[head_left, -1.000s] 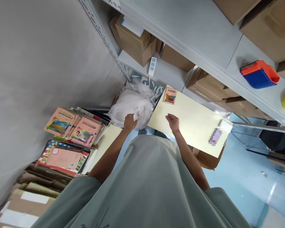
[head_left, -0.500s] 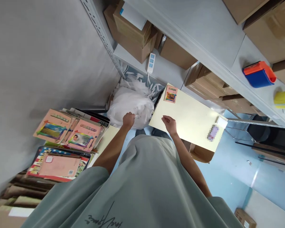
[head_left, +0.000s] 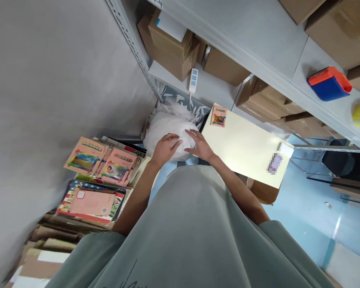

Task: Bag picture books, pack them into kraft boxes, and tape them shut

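From my remote seat, I watch the left hand and right hand face each other over the white bag, which lies at 12 o'clock from the shirt. Fingers on both are loosely curved, thumbs parted from them, with nothing visibly grasped; whether they touch the film I can't tell. The bag sits between wall and table, which probably keeps it from sprawling. Books lie stacked at 8 o'clock from the hands, seemingly for easy reach; one booklet sits at 2.
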The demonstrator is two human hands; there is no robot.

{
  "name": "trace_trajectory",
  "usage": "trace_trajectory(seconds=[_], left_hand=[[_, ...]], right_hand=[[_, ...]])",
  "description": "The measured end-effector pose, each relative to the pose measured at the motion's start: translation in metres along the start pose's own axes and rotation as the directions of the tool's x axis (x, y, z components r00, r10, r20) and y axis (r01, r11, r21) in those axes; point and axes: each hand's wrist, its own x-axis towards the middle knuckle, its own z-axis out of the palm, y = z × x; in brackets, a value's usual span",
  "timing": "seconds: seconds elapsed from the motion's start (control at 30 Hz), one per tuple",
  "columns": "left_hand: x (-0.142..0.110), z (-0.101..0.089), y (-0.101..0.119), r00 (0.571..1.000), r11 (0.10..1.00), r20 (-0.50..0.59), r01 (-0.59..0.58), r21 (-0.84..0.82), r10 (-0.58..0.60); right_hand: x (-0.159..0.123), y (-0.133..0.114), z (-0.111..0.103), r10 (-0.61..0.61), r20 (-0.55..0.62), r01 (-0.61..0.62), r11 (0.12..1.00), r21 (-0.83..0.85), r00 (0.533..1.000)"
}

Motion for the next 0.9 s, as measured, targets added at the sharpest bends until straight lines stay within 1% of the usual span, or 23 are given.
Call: trace_trajectory(seconds=[0.07,0.13,0.23,0.3,0.37,0.47,0.53,0.6,0.67,0.73,0.8,0.9], left_hand=[[0.007,-0.014,0.018,1.0,1.0,0.015,-0.019,-0.019,0.019],[0.014,-0.026,0.033,1.0,0.999,0.004,-0.022,-0.03,0.022],[0.022,-0.036,0.05,1.0,0.994,0.004,-0.016,-0.109,0.016],[0.026,-0.037,0.057,0.999,0.978,0.036,0.005,-0.209,0.003],[0.03,-0.035,0.059,0.997,0.962,0.07,0.03,-0.271,-0.011],[0.04,-0.026,0.053,0.993,0.971,0.112,0.05,-0.234,-0.024],[0.05,-0.016,0.044,0.989,0.981,0.143,0.06,-0.187,-0.034],[0.062,-0.006,0.034,0.983,0.985,0.178,0.07,-0.157,-0.041],[0.076,0.003,0.025,0.978,0.987,0.206,0.065,-0.148,-0.034],[0.091,0.013,0.021,0.975,0.986,0.222,0.053,-0.155,-0.018],[0.105,0.023,0.02,0.973,0.986,0.23,0.051,-0.158,-0.013],[0.123,0.042,0.028,0.966,0.993,0.258,0.047,-0.106,-0.018]], right_hand=[[0.008,-0.009,-0.01,-0.068,-0.004,0.068,0.997,-0.044,0.998],[0.013,-0.014,-0.024,-0.122,-0.022,0.121,0.992,-0.043,0.992],[0.011,-0.019,-0.045,-0.149,-0.087,0.15,0.989,0.005,0.985],[0.006,-0.021,-0.057,-0.125,-0.168,0.136,0.989,0.053,0.978],[-0.002,-0.023,-0.067,-0.067,-0.266,0.097,0.99,0.1,0.962],[-0.017,-0.021,-0.083,0.058,-0.382,0.004,0.987,0.16,0.923],[-0.03,-0.014,-0.096,0.145,-0.44,-0.055,0.976,0.211,0.886],[-0.045,-0.001,-0.111,0.234,-0.49,-0.117,0.959,0.258,0.84],[-0.064,0.017,-0.124,0.327,-0.537,-0.193,0.937,0.292,0.778],[-0.086,0.036,-0.134,0.405,-0.581,-0.268,0.912,0.311,0.706],[-0.111,0.056,-0.139,0.462,-0.612,-0.326,0.887,0.328,0.642],[-0.147,0.083,-0.138,0.531,-0.64,-0.381,0.847,0.371,0.555]])
